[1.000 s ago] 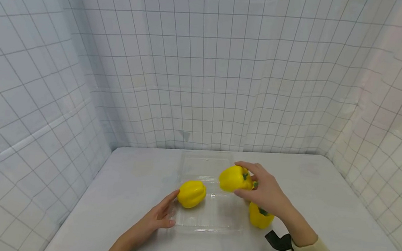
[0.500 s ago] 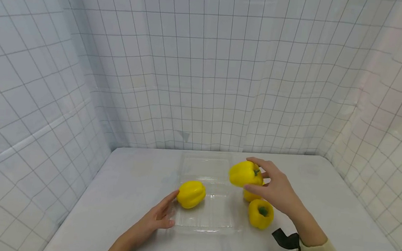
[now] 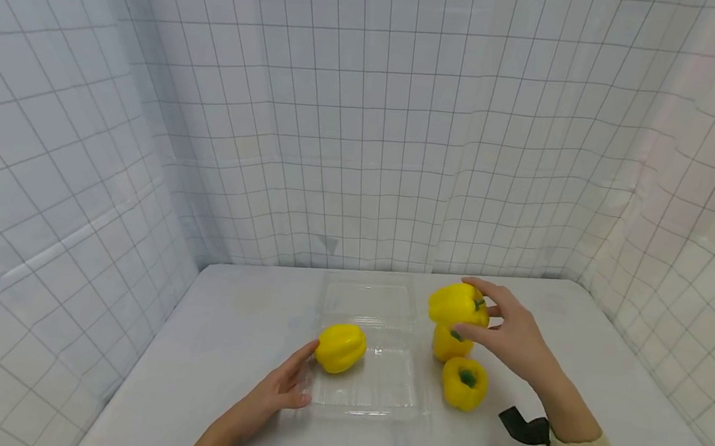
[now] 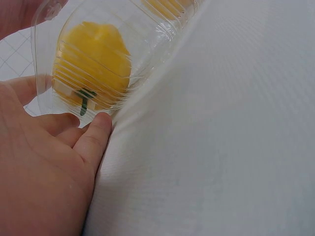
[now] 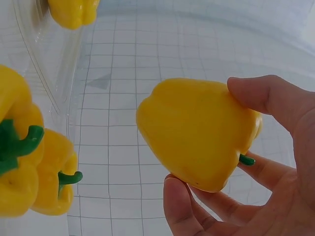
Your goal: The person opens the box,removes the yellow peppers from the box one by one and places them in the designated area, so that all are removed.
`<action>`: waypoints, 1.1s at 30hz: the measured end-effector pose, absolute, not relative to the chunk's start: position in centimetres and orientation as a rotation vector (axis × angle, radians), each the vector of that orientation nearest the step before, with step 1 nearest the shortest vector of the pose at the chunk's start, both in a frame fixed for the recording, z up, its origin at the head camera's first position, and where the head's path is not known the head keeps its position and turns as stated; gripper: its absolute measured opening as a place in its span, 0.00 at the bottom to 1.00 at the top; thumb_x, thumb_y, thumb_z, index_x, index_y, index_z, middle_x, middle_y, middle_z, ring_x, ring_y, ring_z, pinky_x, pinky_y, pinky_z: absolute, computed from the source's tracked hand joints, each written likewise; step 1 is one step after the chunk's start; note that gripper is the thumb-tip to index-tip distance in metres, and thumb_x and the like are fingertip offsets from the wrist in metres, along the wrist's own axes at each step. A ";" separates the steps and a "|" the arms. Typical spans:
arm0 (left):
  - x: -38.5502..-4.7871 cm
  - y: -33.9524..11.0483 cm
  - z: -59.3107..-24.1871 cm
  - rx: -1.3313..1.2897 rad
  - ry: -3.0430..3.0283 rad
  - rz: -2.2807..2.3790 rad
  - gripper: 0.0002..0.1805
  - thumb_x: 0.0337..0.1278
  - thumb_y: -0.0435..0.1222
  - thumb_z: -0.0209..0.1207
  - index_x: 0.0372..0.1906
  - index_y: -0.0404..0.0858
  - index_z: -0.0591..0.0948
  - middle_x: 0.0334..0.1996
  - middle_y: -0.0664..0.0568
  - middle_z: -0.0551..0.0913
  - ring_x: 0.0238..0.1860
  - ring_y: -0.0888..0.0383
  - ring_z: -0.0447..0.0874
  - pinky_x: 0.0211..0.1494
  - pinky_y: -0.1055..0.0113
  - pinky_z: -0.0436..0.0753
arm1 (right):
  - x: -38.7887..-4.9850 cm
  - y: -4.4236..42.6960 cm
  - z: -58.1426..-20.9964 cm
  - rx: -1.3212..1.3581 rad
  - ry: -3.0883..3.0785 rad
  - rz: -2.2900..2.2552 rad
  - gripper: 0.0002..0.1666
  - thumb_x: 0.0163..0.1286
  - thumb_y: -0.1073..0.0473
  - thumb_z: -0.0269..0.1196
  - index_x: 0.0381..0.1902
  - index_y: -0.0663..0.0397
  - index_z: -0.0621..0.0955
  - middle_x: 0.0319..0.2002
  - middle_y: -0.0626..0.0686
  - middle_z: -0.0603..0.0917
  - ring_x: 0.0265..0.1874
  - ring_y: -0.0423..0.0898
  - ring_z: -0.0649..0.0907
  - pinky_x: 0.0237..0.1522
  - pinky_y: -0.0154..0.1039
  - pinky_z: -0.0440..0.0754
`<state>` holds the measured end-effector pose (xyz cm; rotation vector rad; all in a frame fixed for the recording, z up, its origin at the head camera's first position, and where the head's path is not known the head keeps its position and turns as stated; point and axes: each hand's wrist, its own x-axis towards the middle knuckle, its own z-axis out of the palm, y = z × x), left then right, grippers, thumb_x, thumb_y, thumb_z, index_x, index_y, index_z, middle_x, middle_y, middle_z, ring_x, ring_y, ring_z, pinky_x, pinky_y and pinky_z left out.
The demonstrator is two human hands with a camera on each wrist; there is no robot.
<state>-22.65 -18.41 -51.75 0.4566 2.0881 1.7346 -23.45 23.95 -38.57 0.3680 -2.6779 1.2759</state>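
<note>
My right hand (image 3: 514, 342) pinches a yellow bell pepper (image 3: 456, 303) between thumb and fingers. In the right wrist view the held pepper (image 5: 192, 128) lies tilted, its short green stem turned toward the palm. My left hand (image 3: 277, 387) rests at the left side of a clear plastic container (image 3: 373, 400), its fingertips and thumb touching the wall. Inside, near those fingers, lies another yellow bell pepper (image 3: 341, 348). Seen by the left wrist camera, that pepper (image 4: 93, 69) shows its stem through the ridged plastic. Relaxed fingers (image 4: 91, 140) touch the container's outside.
Right of the container, two more yellow bell peppers, a nearer one (image 3: 464, 384) and a farther one (image 3: 448, 344), stand on the white table (image 3: 245, 313). The container's clear lid (image 3: 368, 301) lies folded back behind it. Gridded white curtains (image 3: 365, 145) enclose the table.
My right hand has carried its pepper rightward, from above the container to the far table pepper. The two table peppers show more fully. The left hand stays put.
</note>
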 end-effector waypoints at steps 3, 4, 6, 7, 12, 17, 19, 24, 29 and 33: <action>-22.7 -18.4 -51.8 0.453 2.091 1.734 0.43 0.66 0.41 0.60 0.80 0.59 0.52 0.81 0.56 0.42 0.80 0.50 0.37 0.78 0.49 0.51 | -23.4 24.4 -38.7 0.351 -2.682 1.260 0.45 0.60 0.34 0.71 0.74 0.24 0.66 0.69 0.47 0.67 0.58 0.59 0.75 0.51 0.56 0.82; -22.7 -18.4 -51.9 0.452 2.089 1.733 0.43 0.66 0.41 0.60 0.80 0.59 0.52 0.81 0.56 0.42 0.80 0.50 0.37 0.78 0.49 0.51 | -23.4 24.6 -38.7 0.344 -2.684 1.253 0.45 0.60 0.33 0.70 0.74 0.24 0.66 0.70 0.48 0.67 0.59 0.59 0.75 0.51 0.56 0.82; -22.7 -18.4 -51.9 0.455 2.085 1.733 0.43 0.66 0.41 0.60 0.80 0.59 0.52 0.81 0.56 0.42 0.80 0.49 0.37 0.78 0.48 0.51 | -23.4 24.9 -38.7 0.329 -2.686 1.237 0.45 0.61 0.33 0.70 0.74 0.26 0.66 0.70 0.49 0.67 0.59 0.60 0.75 0.50 0.56 0.82; -22.7 -18.4 -51.9 0.455 2.083 1.733 0.43 0.66 0.42 0.60 0.80 0.60 0.52 0.81 0.56 0.42 0.80 0.49 0.38 0.78 0.49 0.51 | -23.5 25.1 -38.7 0.322 -2.685 1.231 0.45 0.61 0.33 0.69 0.74 0.26 0.66 0.70 0.49 0.67 0.59 0.60 0.75 0.50 0.56 0.82; -22.7 -18.5 -52.0 0.462 2.079 1.732 0.43 0.67 0.41 0.60 0.80 0.61 0.52 0.81 0.57 0.42 0.80 0.50 0.39 0.78 0.50 0.52 | -23.5 26.2 -38.7 0.288 -2.675 1.218 0.45 0.62 0.33 0.69 0.75 0.27 0.66 0.71 0.52 0.66 0.59 0.62 0.74 0.46 0.55 0.84; -22.7 -18.4 -52.0 0.473 2.082 1.738 0.43 0.67 0.40 0.60 0.81 0.59 0.51 0.81 0.56 0.41 0.80 0.51 0.38 0.78 0.50 0.52 | -23.7 27.4 -38.6 0.239 -2.684 1.189 0.46 0.62 0.33 0.69 0.76 0.28 0.65 0.72 0.54 0.65 0.59 0.64 0.73 0.44 0.56 0.84; -22.7 -18.4 -52.0 0.476 2.082 1.742 0.44 0.67 0.40 0.60 0.81 0.59 0.51 0.81 0.56 0.42 0.80 0.51 0.38 0.78 0.51 0.52 | -23.8 27.8 -38.7 0.222 -2.691 1.171 0.47 0.62 0.33 0.69 0.76 0.29 0.64 0.72 0.55 0.64 0.59 0.65 0.72 0.43 0.56 0.84; -22.7 -18.5 -51.9 0.478 2.078 1.743 0.44 0.67 0.40 0.60 0.81 0.59 0.51 0.81 0.56 0.42 0.80 0.50 0.38 0.78 0.50 0.51 | -24.0 28.6 -39.0 0.205 -2.705 1.124 0.48 0.63 0.35 0.69 0.77 0.33 0.63 0.72 0.59 0.64 0.58 0.67 0.72 0.43 0.57 0.84; -22.6 -18.5 -51.9 0.471 2.079 1.742 0.44 0.67 0.41 0.60 0.80 0.60 0.51 0.81 0.56 0.42 0.80 0.51 0.39 0.78 0.51 0.51 | -24.1 29.1 -39.4 0.194 -2.721 1.094 0.48 0.64 0.36 0.68 0.78 0.36 0.63 0.72 0.62 0.63 0.57 0.68 0.72 0.45 0.60 0.83; -22.6 -18.5 -51.9 0.473 2.093 1.730 0.43 0.67 0.41 0.60 0.80 0.61 0.52 0.81 0.57 0.43 0.80 0.51 0.39 0.78 0.51 0.51 | -24.3 29.4 -39.9 0.189 -2.743 1.070 0.48 0.65 0.37 0.68 0.78 0.41 0.63 0.71 0.65 0.64 0.56 0.68 0.73 0.45 0.60 0.83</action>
